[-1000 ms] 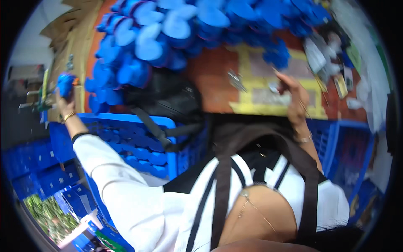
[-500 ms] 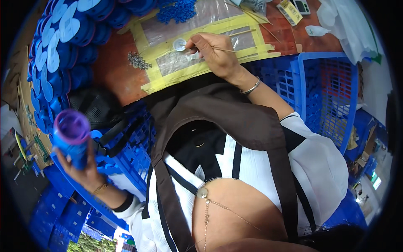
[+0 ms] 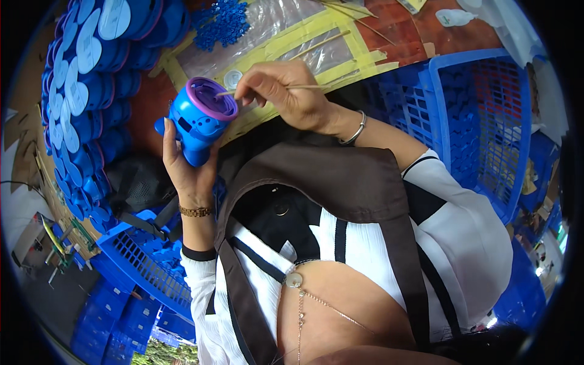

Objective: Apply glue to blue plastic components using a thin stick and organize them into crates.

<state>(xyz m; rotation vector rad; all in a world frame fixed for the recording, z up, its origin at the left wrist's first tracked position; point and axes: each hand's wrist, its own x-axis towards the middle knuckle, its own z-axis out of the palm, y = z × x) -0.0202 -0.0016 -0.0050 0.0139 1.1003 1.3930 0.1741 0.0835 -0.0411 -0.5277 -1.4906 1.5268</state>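
My left hand is closed around a blue hollow plastic part with a purple rim, its open end tilted up and to the right. Purple surfaces show inside the opening. In my right hand a thin wooden stick is pinched between the fingers. The stick's left end reaches over the rim into the opening; whether it touches the inside I cannot tell. Just behind the two hands, a small round white dish sits on the worktop.
Blue parts are stacked along the left. Small blue rings lie on the yellow-taped plastic sheet, with more sticks to their right. Blue crates stand at right and lower left. A black mesh-like item lies left of my left arm.
My left hand has brought the blue part from the lower left up to the worktop. My right hand has lifted the stick from the white dish to the part's opening.
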